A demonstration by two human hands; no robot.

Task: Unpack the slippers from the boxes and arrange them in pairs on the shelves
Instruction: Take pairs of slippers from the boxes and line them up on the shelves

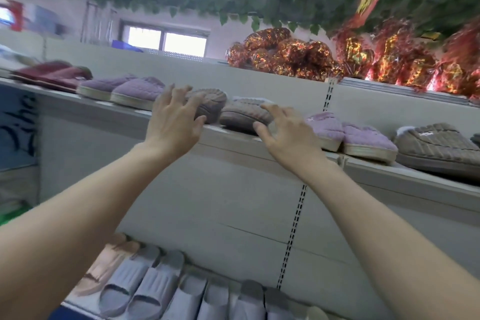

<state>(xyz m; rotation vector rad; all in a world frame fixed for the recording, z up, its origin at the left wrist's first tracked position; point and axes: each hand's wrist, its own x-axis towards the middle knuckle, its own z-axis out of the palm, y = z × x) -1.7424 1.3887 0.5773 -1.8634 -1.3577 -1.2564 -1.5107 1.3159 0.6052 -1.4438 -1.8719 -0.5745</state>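
Two taupe ribbed plush slippers lie side by side on the upper shelf (233,138). My left hand (172,118) is at the left slipper (211,105), fingers spread and touching its heel end. My right hand (284,132) is by the right slipper (244,114), fingers spread, thumb near its sole edge; whether it touches is unclear. Neither hand grips anything. No box is in view.
On the same shelf are a maroon pair (52,75), a lilac pair (124,89) to the left, another lilac pair (348,135) and a taupe slipper (436,145) to the right. Grey slides (145,286) fill the lower shelf. Red foil packs (285,54) sit on top.
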